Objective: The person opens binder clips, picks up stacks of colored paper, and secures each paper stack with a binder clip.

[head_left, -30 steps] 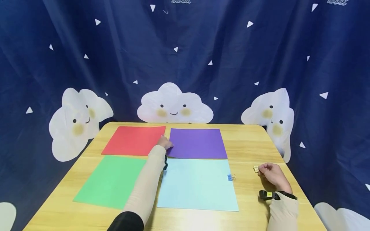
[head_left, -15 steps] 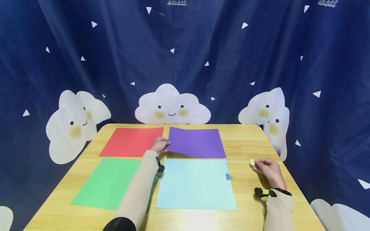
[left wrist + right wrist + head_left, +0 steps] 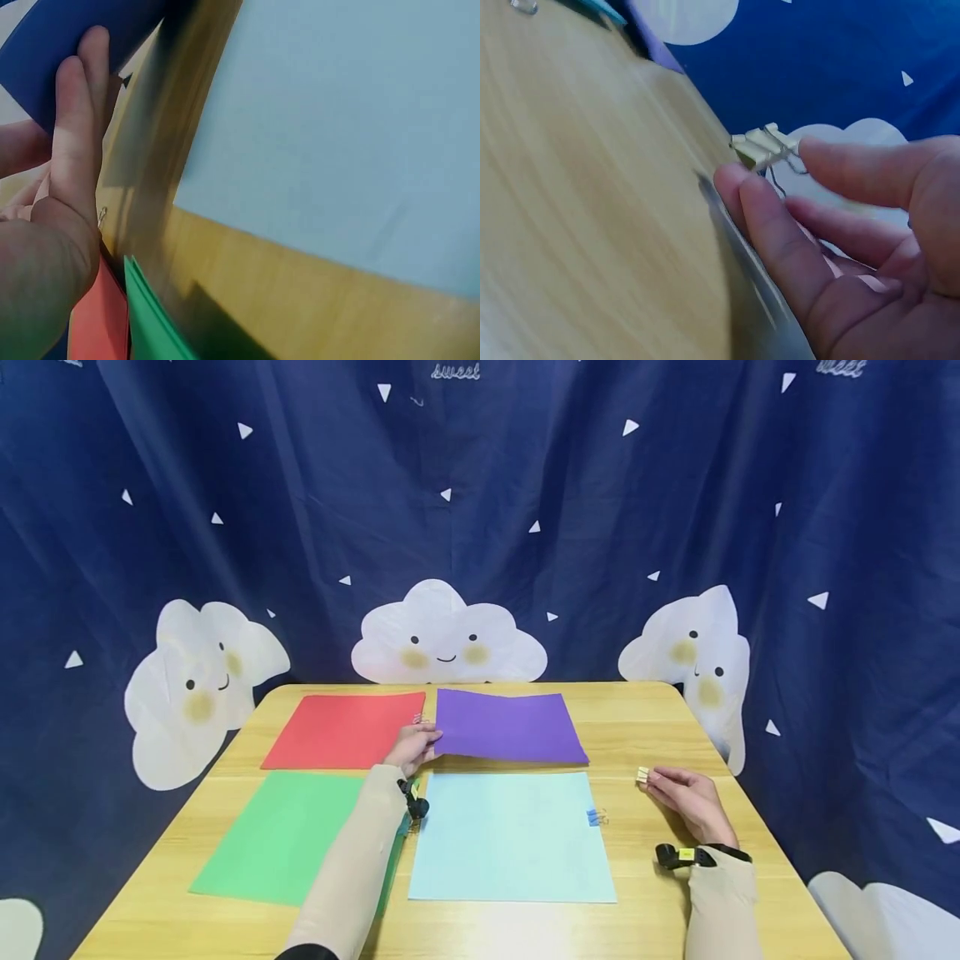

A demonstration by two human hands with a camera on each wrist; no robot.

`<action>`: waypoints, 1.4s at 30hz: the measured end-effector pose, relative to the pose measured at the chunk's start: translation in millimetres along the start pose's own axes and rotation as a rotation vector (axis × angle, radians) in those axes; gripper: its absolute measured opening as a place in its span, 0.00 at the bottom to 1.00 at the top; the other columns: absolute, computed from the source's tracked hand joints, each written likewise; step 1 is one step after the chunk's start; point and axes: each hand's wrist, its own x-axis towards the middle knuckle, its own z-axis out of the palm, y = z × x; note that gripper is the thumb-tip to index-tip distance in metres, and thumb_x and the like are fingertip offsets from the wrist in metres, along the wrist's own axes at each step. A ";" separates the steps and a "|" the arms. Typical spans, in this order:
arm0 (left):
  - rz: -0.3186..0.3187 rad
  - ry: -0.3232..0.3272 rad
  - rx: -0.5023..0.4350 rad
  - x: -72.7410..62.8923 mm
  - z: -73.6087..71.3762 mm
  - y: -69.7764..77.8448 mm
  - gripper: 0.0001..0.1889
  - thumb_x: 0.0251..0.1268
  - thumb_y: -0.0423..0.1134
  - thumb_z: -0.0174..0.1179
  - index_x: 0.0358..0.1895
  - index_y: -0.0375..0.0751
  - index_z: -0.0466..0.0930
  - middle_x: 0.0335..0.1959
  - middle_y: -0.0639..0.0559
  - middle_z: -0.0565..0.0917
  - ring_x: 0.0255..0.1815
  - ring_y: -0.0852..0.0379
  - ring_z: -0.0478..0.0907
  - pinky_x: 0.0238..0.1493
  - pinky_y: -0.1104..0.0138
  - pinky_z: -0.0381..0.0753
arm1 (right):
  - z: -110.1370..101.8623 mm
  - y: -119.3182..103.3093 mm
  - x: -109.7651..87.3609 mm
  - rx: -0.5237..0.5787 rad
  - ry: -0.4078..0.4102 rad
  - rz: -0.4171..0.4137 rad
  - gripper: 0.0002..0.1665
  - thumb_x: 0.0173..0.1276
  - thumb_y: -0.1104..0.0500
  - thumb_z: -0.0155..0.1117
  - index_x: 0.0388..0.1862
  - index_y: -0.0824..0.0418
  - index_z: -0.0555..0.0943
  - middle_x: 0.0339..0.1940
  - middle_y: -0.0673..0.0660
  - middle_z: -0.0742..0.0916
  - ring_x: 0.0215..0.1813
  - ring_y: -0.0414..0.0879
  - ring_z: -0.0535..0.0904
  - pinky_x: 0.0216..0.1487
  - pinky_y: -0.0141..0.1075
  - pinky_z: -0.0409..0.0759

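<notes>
My left hand pinches the left edge of the purple paper at the back of the table. That edge is lifted, and a shadow shows under the near side. In the left wrist view the purple paper lies between the thumb and the straight fingers. Over the right side of the table, my right hand holds a pale yellow binder clip. The right wrist view shows thumb and fingers on the wire handles of the binder clip, its body pointing away from the palm.
Light blue paper lies in front of the purple, with a blue binder clip on its right edge. Red paper and green paper lie at left, each with a clip near its right edge. A dark blue curtain hangs behind the table.
My left hand has taken hold of the purple paper's left edge and raised it. My right hand has moved left and slightly farther back with the yellow binder clip.
</notes>
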 end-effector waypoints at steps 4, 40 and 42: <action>0.030 -0.004 -0.027 -2.2 1.7 0.6 0.25 0.78 0.28 0.53 0.74 0.26 0.66 0.38 0.49 0.81 0.22 0.66 0.73 0.25 0.77 0.78 | -1.8 0.4 1.7 0.029 -0.039 0.012 0.38 0.78 0.68 0.58 0.77 0.84 0.54 0.41 0.43 0.90 0.46 0.35 0.90 0.55 0.26 0.85; 0.136 -0.038 -0.107 -50.0 -11.9 -17.7 0.25 0.79 0.31 0.54 0.73 0.25 0.63 0.33 0.59 0.85 0.29 0.66 0.81 0.32 0.77 0.84 | 11.9 1.5 6.2 -0.052 -0.080 0.041 0.33 0.85 0.56 0.47 0.74 0.82 0.58 0.43 0.46 0.92 0.46 0.35 0.89 0.52 0.28 0.87; 0.145 -0.045 -0.123 -52.5 -14.4 -18.4 0.25 0.79 0.31 0.53 0.73 0.25 0.63 0.34 0.59 0.86 0.31 0.66 0.84 0.36 0.76 0.86 | 13.3 0.3 6.3 -0.037 -0.085 0.033 0.32 0.85 0.57 0.48 0.73 0.82 0.59 0.43 0.47 0.92 0.46 0.36 0.89 0.53 0.28 0.87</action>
